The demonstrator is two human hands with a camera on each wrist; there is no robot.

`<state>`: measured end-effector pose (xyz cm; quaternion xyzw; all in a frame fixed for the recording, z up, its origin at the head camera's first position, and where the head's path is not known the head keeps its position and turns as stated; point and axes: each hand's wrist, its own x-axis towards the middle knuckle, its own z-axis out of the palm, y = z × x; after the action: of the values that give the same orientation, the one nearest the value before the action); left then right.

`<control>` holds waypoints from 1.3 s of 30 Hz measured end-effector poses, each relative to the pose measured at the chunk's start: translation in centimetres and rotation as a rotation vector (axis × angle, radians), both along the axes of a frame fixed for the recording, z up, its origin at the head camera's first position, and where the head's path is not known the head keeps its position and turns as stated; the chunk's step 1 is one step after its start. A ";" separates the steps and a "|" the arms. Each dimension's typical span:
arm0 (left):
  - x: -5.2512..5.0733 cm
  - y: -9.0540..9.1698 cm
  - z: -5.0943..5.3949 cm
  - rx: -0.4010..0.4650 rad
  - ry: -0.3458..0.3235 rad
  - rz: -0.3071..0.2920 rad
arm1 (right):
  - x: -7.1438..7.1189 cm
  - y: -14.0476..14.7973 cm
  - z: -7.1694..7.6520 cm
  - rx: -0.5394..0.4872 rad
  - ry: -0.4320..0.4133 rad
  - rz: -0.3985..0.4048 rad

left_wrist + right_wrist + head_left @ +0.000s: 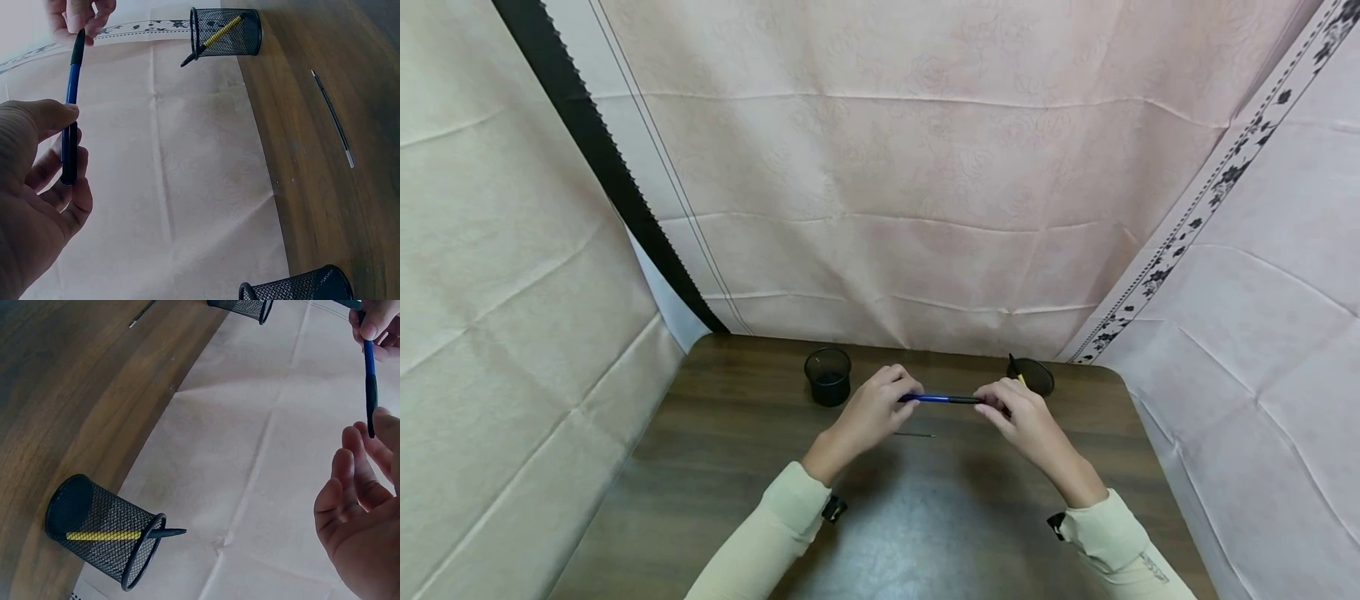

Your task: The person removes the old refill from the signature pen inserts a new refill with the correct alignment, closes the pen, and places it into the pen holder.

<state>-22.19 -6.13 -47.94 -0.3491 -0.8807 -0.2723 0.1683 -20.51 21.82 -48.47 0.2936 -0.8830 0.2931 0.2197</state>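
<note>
A blue pen with a black grip section [943, 399] is held level above the table between both hands. My left hand [871, 410] grips its blue barrel, thumb on one side and curled fingers on the other. At the black tip end, my right hand [1024, 423] pinches the pen between thumb and index finger. On the wood below lies a thin dark ink refill [332, 119] with a pale end, apart from both hands. The right hand partly hides a black mesh cup [103, 519], in which a yellow-and-black pen [106, 535] leans.
A second black mesh cup [828, 379] stands at the back of the brown wooden table [700, 500], left of the left hand. Pale cloth [887, 208] hangs behind the table and at both sides.
</note>
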 end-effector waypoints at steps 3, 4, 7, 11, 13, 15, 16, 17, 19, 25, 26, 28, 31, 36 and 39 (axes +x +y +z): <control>0.0 0.0 0.0 0.005 -0.009 0.003 | 0.1 0.1 0.1 -0.009 0.005 0.010; 0.0 0.0 0.0 0.007 -0.010 0.004 | 0.1 0.1 0.2 -0.012 0.011 0.013; 0.0 0.0 0.0 0.012 -0.010 0.001 | 0.1 0.1 0.3 -0.017 0.029 0.014; 0.0 0.1 0.0 0.014 -0.005 -0.006 | -0.1 0.1 0.3 -0.023 0.054 0.021; 0.0 0.1 0.0 0.013 -0.002 -0.007 | -0.2 0.0 0.3 -0.029 0.067 0.027; 0.0 0.2 0.0 0.010 -0.003 -0.007 | -0.2 0.0 0.3 -0.037 0.078 0.033; 0.0 0.2 0.0 0.011 -0.002 -0.008 | -0.3 -0.1 0.3 -0.040 0.083 0.036; 0.0 0.2 0.0 0.010 -0.002 -0.007 | -0.3 -0.1 0.3 -0.042 0.086 0.038; 0.1 0.2 0.0 0.008 -0.001 -0.006 | -0.3 -0.1 0.3 -0.044 0.090 0.041; 0.1 0.3 0.1 0.005 0.000 -0.001 | -0.2 -0.2 0.5 -0.025 0.066 0.030; 0.1 0.3 0.1 0.004 0.001 0.000 | -0.2 -0.2 0.5 -0.023 0.066 0.028; 0.1 0.3 0.1 0.002 -0.001 0.002 | -0.2 -0.2 0.4 -0.019 0.063 0.024; 0.0 0.3 0.2 0.000 0.005 0.003 | -0.2 -0.2 0.3 -0.011 0.060 0.014; 0.0 0.3 0.3 0.011 0.018 0.002 | -0.2 -0.1 0.4 0.012 0.026 0.006; 0.0 0.3 0.4 0.019 0.020 0.001 | -0.1 0.0 0.5 0.017 0.013 0.002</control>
<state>-22.18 -5.83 -47.58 -0.3498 -0.8765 -0.2770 0.1804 -20.66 21.78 -47.98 0.2983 -0.8836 0.2838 0.2228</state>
